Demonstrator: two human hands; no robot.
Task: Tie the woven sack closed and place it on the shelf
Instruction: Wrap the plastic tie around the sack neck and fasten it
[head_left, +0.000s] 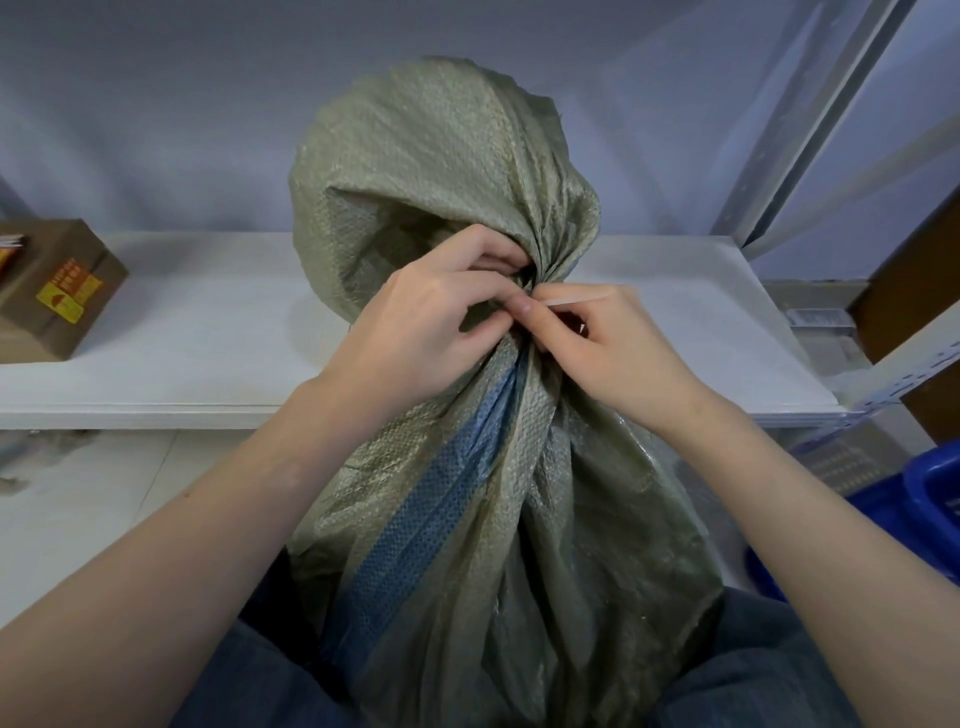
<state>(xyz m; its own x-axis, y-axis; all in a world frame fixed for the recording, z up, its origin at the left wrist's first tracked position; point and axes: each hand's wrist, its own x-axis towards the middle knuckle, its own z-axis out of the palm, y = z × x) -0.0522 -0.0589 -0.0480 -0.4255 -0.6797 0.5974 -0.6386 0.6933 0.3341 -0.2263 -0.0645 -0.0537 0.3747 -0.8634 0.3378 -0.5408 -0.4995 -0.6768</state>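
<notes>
2 bare hands met at the gathered neck of a grey-green woven sack (467, 493), seen from a head camera looking forward and down. The sack stood upright between the person's knees, which were in dark blue trousers, in front of the shelf rather than on it. A blue stripe ran down its front. Above the neck, the loose top of the sack ballooned upward in crumpled folds.

The left hand (410, 322) had its fingers curled shut around the bunched neck, pinching the fabric. The right hand (618, 348) pinched a thin pale tie (563, 300) between thumb and forefinger, just beside the left hand's fingertips. How the tie ran around the neck could not be told.

Behind the sack lay a white shelf board (208, 332), flat and wide, backed by a pale blue-grey wall. 1 brown cardboard box (52, 291) with yellow and orange labels sat on the shelf's far left. Grey metal shelf uprights (810, 124) rose at the right. A blue plastic crate (924, 499) sat low at the right edge. Pale floor tiles showed beneath the shelf on the left.
</notes>
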